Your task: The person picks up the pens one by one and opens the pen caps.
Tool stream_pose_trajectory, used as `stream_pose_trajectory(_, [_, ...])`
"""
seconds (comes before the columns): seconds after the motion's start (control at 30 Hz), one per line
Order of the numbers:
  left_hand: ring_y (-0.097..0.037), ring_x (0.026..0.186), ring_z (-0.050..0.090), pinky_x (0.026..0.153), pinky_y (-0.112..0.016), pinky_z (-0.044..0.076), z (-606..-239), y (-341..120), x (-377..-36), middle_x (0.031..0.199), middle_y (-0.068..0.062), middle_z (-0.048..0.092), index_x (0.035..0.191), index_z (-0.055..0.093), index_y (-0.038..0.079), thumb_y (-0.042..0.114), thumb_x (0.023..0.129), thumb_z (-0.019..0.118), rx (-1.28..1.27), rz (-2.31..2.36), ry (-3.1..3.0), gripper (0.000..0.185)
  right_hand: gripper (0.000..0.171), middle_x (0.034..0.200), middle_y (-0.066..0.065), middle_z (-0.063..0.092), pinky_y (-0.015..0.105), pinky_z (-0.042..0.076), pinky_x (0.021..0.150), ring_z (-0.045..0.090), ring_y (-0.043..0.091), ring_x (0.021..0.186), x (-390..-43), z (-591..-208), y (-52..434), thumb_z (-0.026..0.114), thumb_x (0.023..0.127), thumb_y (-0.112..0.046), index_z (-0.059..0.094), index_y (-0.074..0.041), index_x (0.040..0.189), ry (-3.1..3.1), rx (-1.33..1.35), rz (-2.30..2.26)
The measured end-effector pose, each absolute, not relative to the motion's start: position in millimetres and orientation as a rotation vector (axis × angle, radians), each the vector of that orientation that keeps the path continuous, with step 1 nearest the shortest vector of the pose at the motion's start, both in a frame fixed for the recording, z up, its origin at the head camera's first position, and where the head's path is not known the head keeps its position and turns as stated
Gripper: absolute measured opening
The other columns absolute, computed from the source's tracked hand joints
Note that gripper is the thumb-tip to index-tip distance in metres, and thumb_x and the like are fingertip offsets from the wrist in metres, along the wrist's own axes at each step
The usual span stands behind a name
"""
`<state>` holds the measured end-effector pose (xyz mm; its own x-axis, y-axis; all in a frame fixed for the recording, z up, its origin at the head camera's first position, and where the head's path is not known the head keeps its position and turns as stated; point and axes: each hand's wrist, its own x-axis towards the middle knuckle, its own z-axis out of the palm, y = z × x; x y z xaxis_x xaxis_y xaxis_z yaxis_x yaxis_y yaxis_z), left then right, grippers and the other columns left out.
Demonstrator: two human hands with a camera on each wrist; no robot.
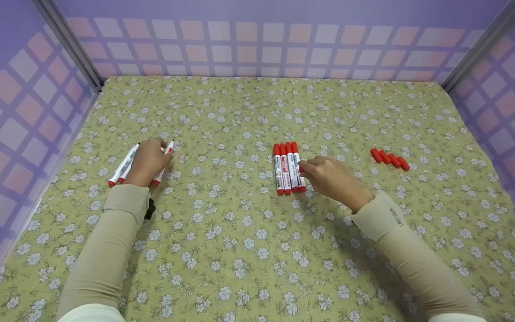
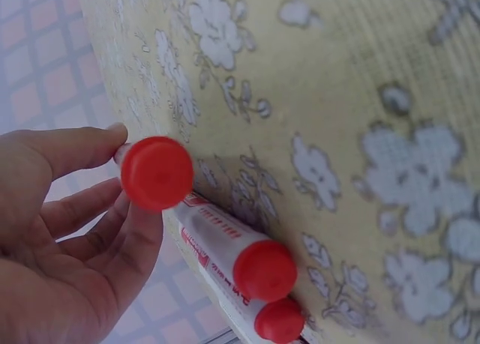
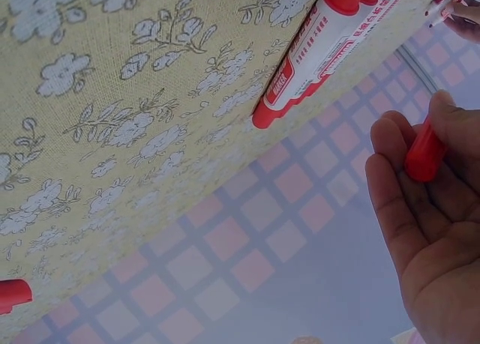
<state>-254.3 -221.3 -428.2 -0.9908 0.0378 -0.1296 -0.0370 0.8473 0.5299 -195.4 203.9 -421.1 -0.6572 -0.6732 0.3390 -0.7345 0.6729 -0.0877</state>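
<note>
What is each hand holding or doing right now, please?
Left hand: grips an uncapped marker.
Right hand: pinches a red cap.

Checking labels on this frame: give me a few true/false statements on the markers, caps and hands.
1. Four capped markers lie side by side near the right hand. True.
2. The loose caps lie left of the left hand. False: they lie on the cloth to the right of the right hand.
3. The right hand holds a red cap. True.
4. The left hand is flat on the cloth, holding nothing. False: its fingers grip a marker, with two more markers beside it.
5. The markers at the left hand are capped. False: the head view shows bare tips.
</note>
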Motion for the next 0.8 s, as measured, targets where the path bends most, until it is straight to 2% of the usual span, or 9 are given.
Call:
stream_pose_trajectory(0.3, [-0.019, 0.064, 0.047, 0.061, -0.035, 0.041, -429, -222, -256, 0.111, -0.031, 0.06, 0.123, 0.056, -0.011, 0.011, 0.095, 0.05, -0.088, 0.805, 2.894, 0.036, 0.021, 0.091, 0.015, 0.074, 0.033, 0.058, 0.066, 0.07, 0.025, 0.075, -195, -421, 205, 0.068, 0.087, -0.004, 0.071, 0.002, 0.107, -2.629, 1.129, 0.313])
stream_pose_trajectory(0.37, [-0.02, 0.065, 0.047, 0.059, -0.035, 0.041, -430, -222, -256, 0.102, -0.028, 0.062, 0.114, 0.061, -0.01, 0.01, 0.094, 0.051, -0.106, 0.794, 2.909, 0.029, 0.021, 0.092, 0.015, 0.074, 0.033, 0.058, 0.066, 0.07, 0.025, 0.076, -195, -421, 205, 0.068, 0.087, -0.004, 0.071, 0.002, 0.108, -2.634, 1.128, 0.313])
stream_pose_trajectory(0.43, [-0.018, 0.06, 0.043, 0.053, -0.033, 0.037, -431, -223, -256, 0.08, -0.02, 0.059, 0.097, 0.064, -0.007, 0.008, 0.093, 0.052, -0.108, 0.789, 2.924, 0.02, 0.022, 0.092, 0.015, 0.074, 0.033, 0.058, 0.066, 0.07, 0.026, 0.076, -195, -421, 205, 0.069, 0.087, -0.004, 0.071, 0.002, 0.108, -2.636, 1.129, 0.31])
stream_pose_trajectory(0.5, [-0.016, 0.053, 0.033, 0.048, -0.032, 0.031, -433, -224, -256, 0.062, -0.009, 0.043, 0.076, 0.058, -0.001, 0.006, 0.092, 0.051, -0.092, 0.793, 2.936, 0.019, 0.022, 0.091, 0.015, 0.074, 0.034, 0.058, 0.066, 0.07, 0.025, 0.076, -195, -421, 205, 0.069, 0.087, -0.004, 0.07, 0.002, 0.108, -2.636, 1.134, 0.305])
stream_pose_trajectory(0.57, [-0.014, 0.05, 0.023, 0.046, -0.031, 0.025, -435, -225, -255, 0.056, -0.001, 0.027, 0.063, 0.045, 0.006, 0.004, 0.091, 0.05, -0.068, 0.809, 2.943, 0.029, 0.022, 0.09, 0.015, 0.073, 0.034, 0.057, 0.066, 0.07, 0.025, 0.076, -195, -422, 205, 0.068, 0.087, -0.004, 0.07, 0.003, 0.108, -2.634, 1.14, 0.295])
stream_pose_trajectory(0.67, [-0.013, 0.05, 0.016, 0.046, -0.029, 0.021, -437, -227, -254, 0.057, 0.003, 0.016, 0.06, 0.03, 0.013, 0.003, 0.091, 0.048, -0.05, 0.835, 2.939, 0.038, 0.021, 0.088, 0.015, 0.073, 0.034, 0.057, 0.067, 0.069, 0.025, 0.075, -195, -422, 206, 0.068, 0.087, -0.004, 0.07, 0.003, 0.107, -2.628, 1.151, 0.29])
stream_pose_trajectory(0.8, [-0.013, 0.05, 0.016, 0.046, -0.029, 0.02, -439, -227, -255, 0.056, 0.003, 0.015, 0.059, 0.028, 0.014, 0.003, 0.09, 0.048, -0.047, 0.829, 2.95, 0.039, 0.02, 0.087, 0.014, 0.073, 0.033, 0.057, 0.066, 0.069, 0.024, 0.073, -195, -422, 206, 0.067, 0.088, -0.003, 0.07, 0.003, 0.107, -2.626, 1.161, 0.292])
